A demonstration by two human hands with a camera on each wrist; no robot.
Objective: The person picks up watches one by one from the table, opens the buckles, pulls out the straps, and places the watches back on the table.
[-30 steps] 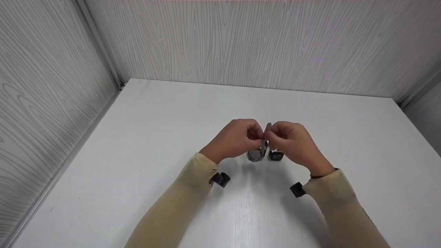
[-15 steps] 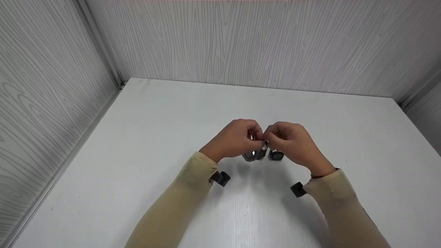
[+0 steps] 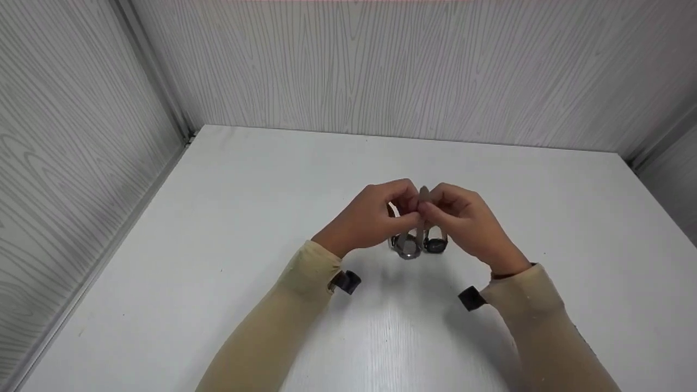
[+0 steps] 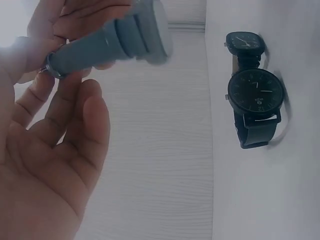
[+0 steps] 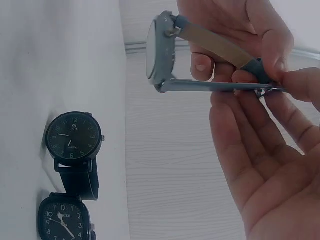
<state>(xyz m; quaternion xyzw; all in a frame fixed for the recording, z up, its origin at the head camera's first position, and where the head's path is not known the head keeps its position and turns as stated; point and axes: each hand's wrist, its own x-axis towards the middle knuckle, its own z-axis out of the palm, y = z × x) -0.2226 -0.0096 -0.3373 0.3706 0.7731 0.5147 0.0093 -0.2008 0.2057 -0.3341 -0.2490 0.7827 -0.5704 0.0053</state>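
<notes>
My left hand [image 3: 362, 223] and right hand [image 3: 465, 220] meet above the table, both pinching the strap ends of a wristwatch [image 5: 215, 42]. Its strap is grey-blue outside and tan inside. The buckle [image 5: 262, 92] sits between the fingertips, partly covered by them. From the strap hangs the round silvery watch case [image 5: 161, 50], seen edge-on in the right wrist view. Below, a round black wristwatch [image 4: 256, 92] and a squarish black wristwatch [image 4: 245, 42] rest side by side on the table. In the head view the round black one is mostly hidden.
The white tabletop [image 3: 261, 179] is bounded by wood-grained panels [image 3: 348, 71] at the back and sides. Black wrist mounts [image 3: 346, 282] stick out from both beige sleeves [image 3: 272, 321].
Both hands have risen slightly. The hanging watch case swung left, then back right, and the grey strap end now stands up between the fingertips again.
</notes>
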